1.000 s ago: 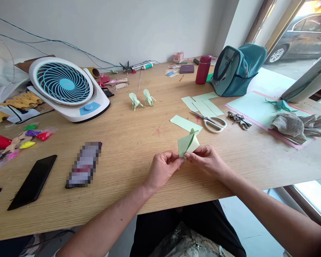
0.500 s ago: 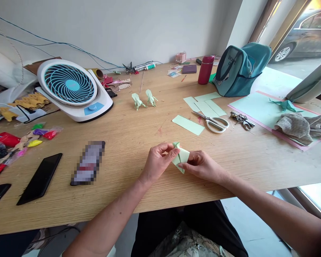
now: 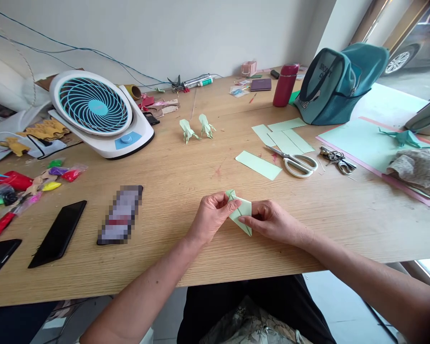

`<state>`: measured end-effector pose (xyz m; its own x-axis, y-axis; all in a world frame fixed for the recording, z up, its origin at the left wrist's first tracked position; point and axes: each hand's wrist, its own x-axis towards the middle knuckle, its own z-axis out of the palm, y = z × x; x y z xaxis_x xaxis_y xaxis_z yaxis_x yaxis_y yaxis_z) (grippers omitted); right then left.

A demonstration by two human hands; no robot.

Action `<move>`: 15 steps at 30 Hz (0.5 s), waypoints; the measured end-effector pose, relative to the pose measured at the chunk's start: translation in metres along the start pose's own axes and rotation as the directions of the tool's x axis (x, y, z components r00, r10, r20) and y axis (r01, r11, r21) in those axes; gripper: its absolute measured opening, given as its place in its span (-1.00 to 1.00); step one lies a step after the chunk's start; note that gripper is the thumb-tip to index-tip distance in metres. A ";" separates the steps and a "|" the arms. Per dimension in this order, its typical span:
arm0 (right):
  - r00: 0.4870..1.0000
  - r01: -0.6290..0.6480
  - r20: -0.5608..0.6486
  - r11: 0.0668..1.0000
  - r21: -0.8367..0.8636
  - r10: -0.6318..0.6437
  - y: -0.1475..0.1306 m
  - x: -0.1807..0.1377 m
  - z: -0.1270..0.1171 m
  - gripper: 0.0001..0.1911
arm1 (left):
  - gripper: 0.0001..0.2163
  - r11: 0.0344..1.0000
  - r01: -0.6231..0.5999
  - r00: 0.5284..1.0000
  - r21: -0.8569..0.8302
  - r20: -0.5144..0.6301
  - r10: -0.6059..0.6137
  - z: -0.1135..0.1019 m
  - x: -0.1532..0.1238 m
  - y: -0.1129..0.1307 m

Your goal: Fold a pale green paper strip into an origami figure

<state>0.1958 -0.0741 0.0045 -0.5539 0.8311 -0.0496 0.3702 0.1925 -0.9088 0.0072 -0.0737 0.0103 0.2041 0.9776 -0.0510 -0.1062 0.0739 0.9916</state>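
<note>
A partly folded light green paper piece (image 3: 241, 212) lies low over the wooden table (image 3: 186, 200) between both hands. My left hand (image 3: 210, 217) pinches its upper left corner with thumb and fingers. My right hand (image 3: 272, 220) presses and grips its right side, fingers closed on the fold. Two finished green paper figures (image 3: 197, 129) stand further back on the table.
Green paper strips (image 3: 258, 165) and white-handled scissors (image 3: 296, 162) lie behind the hands, with keys (image 3: 337, 160) beside them. A white and teal fan (image 3: 96, 112) sits at back left. Two black phones (image 3: 59, 232) lie at left. A teal backpack (image 3: 338, 81) and red bottle (image 3: 284, 85) stand at back right.
The green paper has been brought down from upright to lying nearly flat between the hands. The left hand shifted onto its upper corner. The view drifted slightly.
</note>
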 end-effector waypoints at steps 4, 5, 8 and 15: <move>0.999 0.038 -0.006 0.999 -0.013 -0.038 -0.001 -0.002 0.002 -0.56 | -0.68 1.000 -0.010 1.000 0.008 0.000 0.010 0.000 -0.001 0.001; 0.999 0.046 -0.006 0.999 0.006 -0.046 -0.002 -0.002 0.002 -0.56 | -0.68 1.000 -0.011 1.000 0.018 0.000 0.011 0.000 -0.001 0.002; 0.998 0.050 -0.045 0.997 0.052 -0.048 -0.004 -0.002 0.000 -0.55 | -0.68 0.998 -0.023 1.000 0.056 0.020 0.022 0.001 -0.001 0.003; 0.985 0.124 -0.125 0.991 0.050 -0.117 -0.008 -0.002 -0.003 -0.46 | -0.67 0.999 -0.005 0.998 0.050 0.065 0.002 0.005 -0.003 0.003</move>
<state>0.1961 -0.0763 0.0127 -0.4957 0.8616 0.1092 0.2610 0.2677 -0.9275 0.0109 -0.0773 0.0140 0.2664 0.9630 -0.0413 -0.0589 0.0590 0.9965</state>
